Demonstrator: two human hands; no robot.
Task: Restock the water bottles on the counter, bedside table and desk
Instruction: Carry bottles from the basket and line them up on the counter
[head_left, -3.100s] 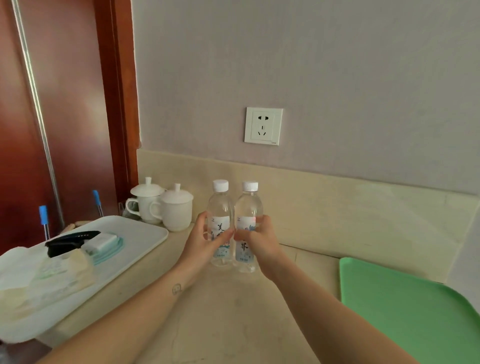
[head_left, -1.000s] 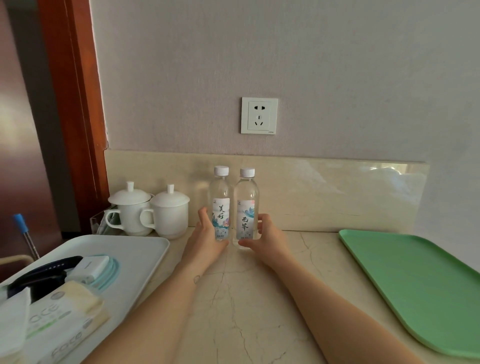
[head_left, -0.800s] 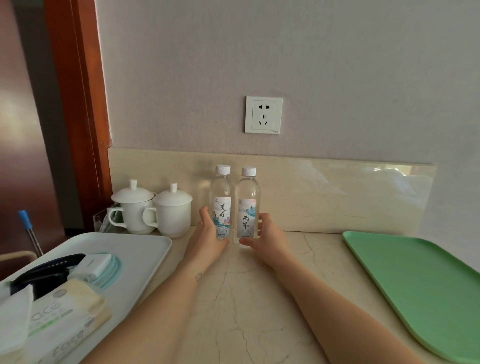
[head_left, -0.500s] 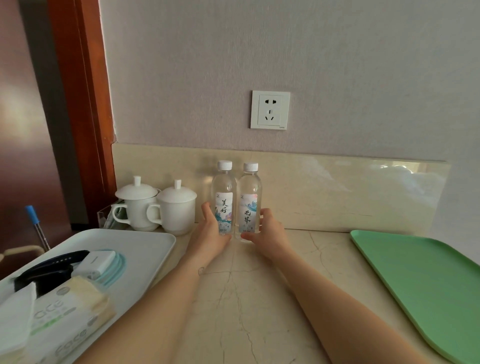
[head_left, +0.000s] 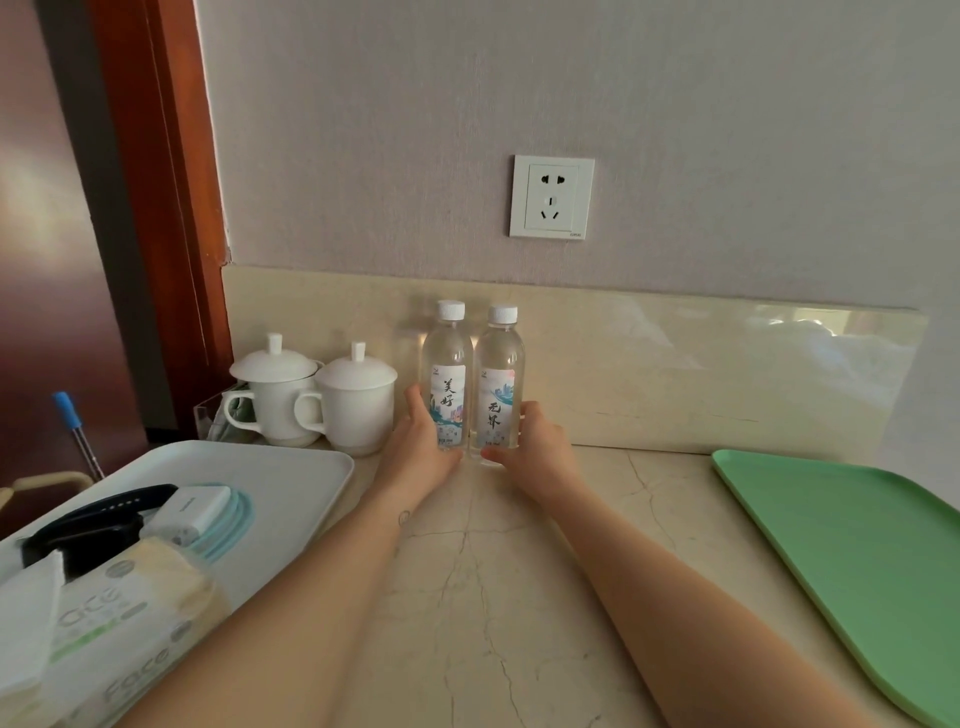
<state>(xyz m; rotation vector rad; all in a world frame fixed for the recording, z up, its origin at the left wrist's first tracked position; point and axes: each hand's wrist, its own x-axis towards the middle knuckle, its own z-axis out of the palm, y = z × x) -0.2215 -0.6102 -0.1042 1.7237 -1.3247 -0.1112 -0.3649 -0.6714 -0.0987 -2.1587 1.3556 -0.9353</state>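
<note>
**Log:** What is nearest on your feed?

**Operator:** Item 1: white tray (head_left: 291, 467), near left. It carries a tissue pack (head_left: 119, 639), a power bank (head_left: 195, 512) and a black object I cannot identify. Item 2: green tray (head_left: 831, 545), near right. Item 3: pale veined surface (head_left: 493, 597), between the two trays.

**Log:** Hands?

**Operator:** Item 4: left hand (head_left: 421, 452), wrapped round the lower body of the left bottle (head_left: 447, 364), thumb up its outer side. Item 5: right hand (head_left: 540, 447), curled round the lower part of the right bottle (head_left: 500, 358), thumb at its base. Both bottles are upright, capped and clear, with labels facing me. They are pressed together or very nearly so. They appear to stand on the surface close to the backsplash (head_left: 675, 374).

**Log:** Further back?

**Operator:** Item 6: two lidded cups (head_left: 356, 405), just left of the left bottle and apart from it. Item 7: wall socket (head_left: 551, 197), above the bottles.

**Log:** Step and next move?

**Operator:** I judge this is the counter stop, at the placing stage, with the pair down and being lined up. The next move calls for loosening both hands and drawing them back without nudging the bottles, which are tall, narrow and likely to tip. The left hand has the cups close beside it. The bedside table and desk are not in my view.
</note>
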